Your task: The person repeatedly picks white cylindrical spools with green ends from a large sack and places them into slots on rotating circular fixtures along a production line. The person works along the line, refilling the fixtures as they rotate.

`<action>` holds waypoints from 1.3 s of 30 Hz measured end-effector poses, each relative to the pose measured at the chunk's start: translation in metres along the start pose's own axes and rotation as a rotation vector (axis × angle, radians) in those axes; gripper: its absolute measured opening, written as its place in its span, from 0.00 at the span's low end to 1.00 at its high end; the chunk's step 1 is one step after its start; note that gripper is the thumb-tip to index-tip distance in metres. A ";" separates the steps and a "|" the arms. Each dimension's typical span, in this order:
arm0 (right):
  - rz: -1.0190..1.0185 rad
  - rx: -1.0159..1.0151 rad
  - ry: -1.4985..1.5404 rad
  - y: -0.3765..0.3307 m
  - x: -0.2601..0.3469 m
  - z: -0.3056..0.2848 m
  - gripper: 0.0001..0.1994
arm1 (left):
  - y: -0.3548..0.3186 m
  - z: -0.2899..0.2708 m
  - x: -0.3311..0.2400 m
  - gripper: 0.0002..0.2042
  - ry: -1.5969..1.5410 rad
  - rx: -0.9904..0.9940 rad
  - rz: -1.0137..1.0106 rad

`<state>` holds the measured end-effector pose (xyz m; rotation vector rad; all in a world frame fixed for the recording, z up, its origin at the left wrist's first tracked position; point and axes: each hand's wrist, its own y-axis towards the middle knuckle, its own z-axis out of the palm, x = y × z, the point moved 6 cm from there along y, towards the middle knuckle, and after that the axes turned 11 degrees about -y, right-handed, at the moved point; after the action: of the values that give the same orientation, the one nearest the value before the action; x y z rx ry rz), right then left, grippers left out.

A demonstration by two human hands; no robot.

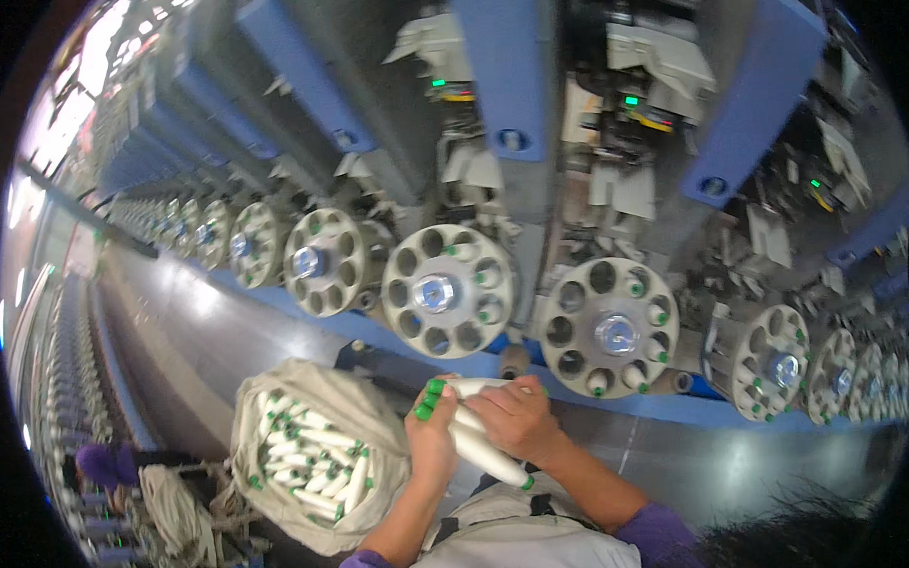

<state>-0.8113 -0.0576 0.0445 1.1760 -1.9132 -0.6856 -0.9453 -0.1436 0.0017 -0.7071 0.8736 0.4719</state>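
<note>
Gripping a cluster of slim white bobbins (485, 453) with green ends, a worker in purple sleeves (659, 537) holds both hands together in front of the body, just below a row of round magazines on a line of textile machines. The left hand (435, 440) is curled closed about the bobbins near their green ends, which jut out past the thumb and fingers. The right hand (521, 417) lies across the white bodies with its fingers bent over them; its hidden side leaves the exact number of bobbins in the grasp impossible to tell. One bobbin slants down between the hands, its green end pointing toward the worker's pale apron (524, 562). Beside the left forearm, a beige cloth sack (389, 477) gapes wide, heaped with loose bobbins (321, 464) of the same kind lying at all angles. Beyond the hands, the nearer left magazine (436, 294) bears a few bobbins in its right-hand pockets, while the nearer right magazine (616, 335) carries more along its right and lower edge. Tall blue panels (502, 72) rise behind, with small green lights (631, 102) glowing between them above a shiny grey floor (701, 456).
</note>
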 end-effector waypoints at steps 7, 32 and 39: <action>0.382 0.100 0.173 -0.045 -0.078 -0.009 0.10 | 0.013 0.075 0.067 0.13 0.277 0.121 0.160; 0.571 1.102 0.652 -0.034 -0.004 -0.033 0.10 | 0.016 -0.061 -0.074 0.18 -0.462 -0.052 -0.247; 0.664 0.407 0.876 -0.035 0.007 -0.002 0.09 | 0.025 -0.092 -0.050 0.13 -0.575 -0.159 -0.400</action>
<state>-0.7947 -0.0788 0.0217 0.7678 -1.5189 0.5309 -1.0376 -0.1977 -0.0074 -0.8123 0.1473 0.3561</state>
